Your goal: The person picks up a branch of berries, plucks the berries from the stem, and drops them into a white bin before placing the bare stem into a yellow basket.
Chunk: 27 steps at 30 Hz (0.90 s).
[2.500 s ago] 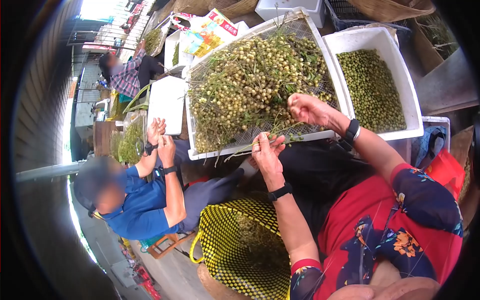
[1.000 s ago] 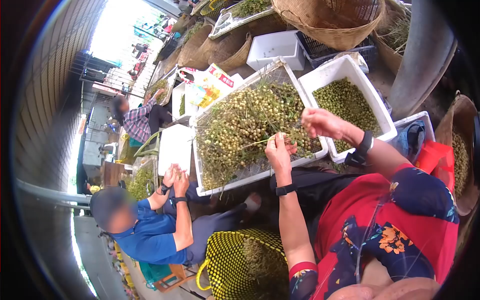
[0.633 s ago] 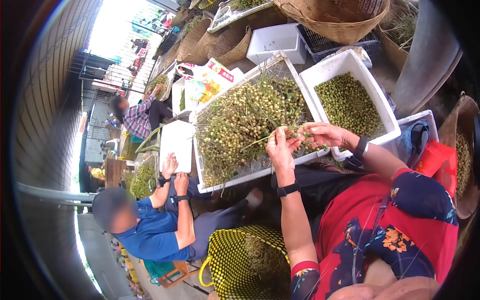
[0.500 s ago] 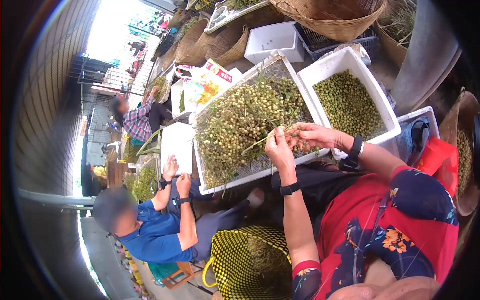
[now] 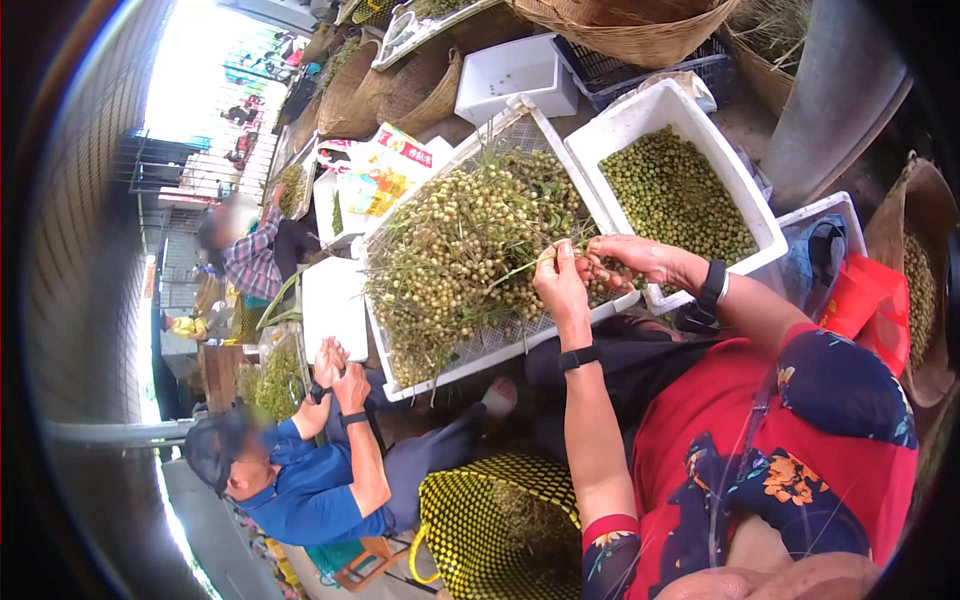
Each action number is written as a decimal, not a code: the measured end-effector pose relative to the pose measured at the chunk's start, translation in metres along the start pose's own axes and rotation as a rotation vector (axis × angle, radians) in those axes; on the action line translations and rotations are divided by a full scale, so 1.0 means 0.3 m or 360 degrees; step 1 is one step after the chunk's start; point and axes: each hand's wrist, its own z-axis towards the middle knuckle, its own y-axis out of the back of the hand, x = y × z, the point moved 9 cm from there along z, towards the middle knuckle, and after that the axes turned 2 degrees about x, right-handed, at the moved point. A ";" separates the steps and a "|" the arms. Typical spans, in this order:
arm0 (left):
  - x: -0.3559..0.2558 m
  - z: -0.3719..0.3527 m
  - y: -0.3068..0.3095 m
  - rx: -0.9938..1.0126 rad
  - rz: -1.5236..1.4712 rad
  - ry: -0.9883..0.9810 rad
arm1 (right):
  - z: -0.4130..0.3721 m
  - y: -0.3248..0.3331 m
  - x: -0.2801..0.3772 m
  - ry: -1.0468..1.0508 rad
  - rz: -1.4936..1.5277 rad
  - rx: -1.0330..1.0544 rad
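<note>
My left hand (image 5: 562, 290) pinches a thin green stem (image 5: 512, 273) between thumb and fingers. Close beside it, my right hand (image 5: 640, 258) has its fingers curled around small round fruits on the same sprig (image 5: 600, 272). Both hands are over the near edge of a white-framed mesh tray (image 5: 500, 352), heaped with stalks bearing round yellow-green fruits (image 5: 450, 250). Right of the tray, a white foam box (image 5: 590, 145) holds loose green fruits (image 5: 680, 190). How many fruits lie inside my right fingers is hidden.
A co-worker in a blue shirt (image 5: 320, 500) sits at the left, hands together near a white board (image 5: 335, 312). Another person in a plaid shirt (image 5: 252, 262) sits farther back. A yellow-black woven basket (image 5: 455, 520) stands below; wicker baskets (image 5: 640, 40) and an orange-red bag (image 5: 862, 300) lie around.
The whole view has shifted, moving the tray and box slightly left and up. My right hand has closed more around the fruits near my left fingers. The blue-shirted co-worker's hands have come together.
</note>
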 end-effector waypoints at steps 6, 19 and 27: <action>0.094 0.026 -0.040 -0.0017 -0.0071 0.0153 | -0.099 0.025 -0.052 -0.0371 0.0253 -0.0127; 0.015 0.085 0.042 -0.0138 -0.0314 0.0101 | -0.136 0.193 -0.072 -0.0066 0.0535 0.0016; -0.082 0.035 -0.025 0.0117 -0.0249 -0.0011 | 0.039 0.107 -0.016 0.0293 0.0598 0.0310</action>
